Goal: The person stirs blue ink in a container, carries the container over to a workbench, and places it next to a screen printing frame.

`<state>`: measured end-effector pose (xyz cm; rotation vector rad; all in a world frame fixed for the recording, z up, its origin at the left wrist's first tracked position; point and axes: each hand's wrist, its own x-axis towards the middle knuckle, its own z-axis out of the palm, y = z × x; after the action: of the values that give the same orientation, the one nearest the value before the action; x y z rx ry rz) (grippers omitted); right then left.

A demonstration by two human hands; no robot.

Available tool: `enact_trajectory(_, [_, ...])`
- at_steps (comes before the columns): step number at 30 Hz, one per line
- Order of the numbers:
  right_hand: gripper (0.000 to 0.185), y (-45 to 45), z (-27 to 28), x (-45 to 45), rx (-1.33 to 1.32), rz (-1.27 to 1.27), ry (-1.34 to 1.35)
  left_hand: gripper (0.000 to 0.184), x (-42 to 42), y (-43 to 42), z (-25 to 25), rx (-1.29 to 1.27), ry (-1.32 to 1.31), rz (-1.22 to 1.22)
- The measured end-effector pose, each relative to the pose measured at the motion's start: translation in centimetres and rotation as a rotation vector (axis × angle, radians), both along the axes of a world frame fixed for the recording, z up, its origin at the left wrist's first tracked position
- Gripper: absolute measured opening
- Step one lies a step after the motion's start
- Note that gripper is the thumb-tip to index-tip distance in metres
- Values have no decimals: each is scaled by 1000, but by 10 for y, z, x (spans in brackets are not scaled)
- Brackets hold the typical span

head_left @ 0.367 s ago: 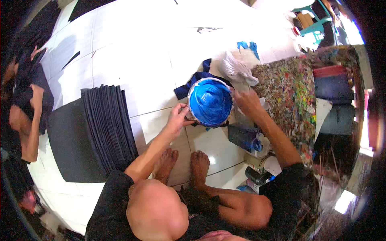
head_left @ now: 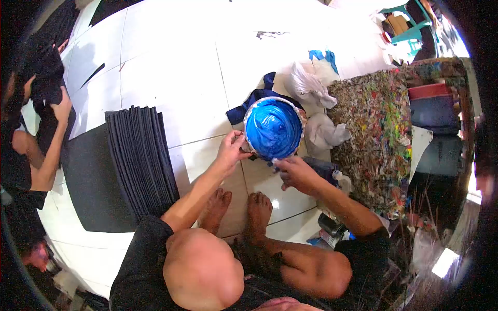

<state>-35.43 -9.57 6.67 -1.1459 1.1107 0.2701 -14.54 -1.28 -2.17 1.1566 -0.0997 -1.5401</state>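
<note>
While the tiled floor (head_left: pixel 192 62) gives everything a flat base, overlapping black sheets (head_left: pixel 140 160) lie well to the left, perhaps clear of drips. Dark blue cloth (head_left: pixel 236 115) shows around the tub of blue paste (head_left: pixel 274 128), midway ahead. The left hand (head_left: pixel 228 154) clamps its near-left side, likely steadying it; the right hand (head_left: pixel 300 177) curls beside the near-right rim, its grip impossible to tell.

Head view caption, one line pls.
Left hand on a tub of blue paint, right hand by its near rim, black sheets stacked to the left.
</note>
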Motion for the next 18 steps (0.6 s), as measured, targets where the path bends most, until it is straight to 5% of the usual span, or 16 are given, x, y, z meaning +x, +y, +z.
enact_trajectory(2, [43,-4,-4,13,14,-115,-143,17,-3,-2,5,-19,20,23])
enact_trajectory(4, [38,-19,15,33,325,-394,-101,16,-2,-2,6,-36,41,61])
enact_trajectory(6, [35,-34,39,39,237,-384,-20,19,1,0,4,-17,91,14])
enact_trajectory(8, [36,-54,25,26,-53,-7,51,19,3,0,6,-27,90,13])
enact_trajectory(9, [31,-50,13,20,-645,311,53,19,3,1,7,-35,95,2])
enact_trajectory(15, [25,-68,9,35,-1359,749,327,17,4,-1,11,-41,115,-10])
enact_trajectory(18, [22,-55,17,40,-1462,926,284,16,2,1,-3,-45,92,-2])
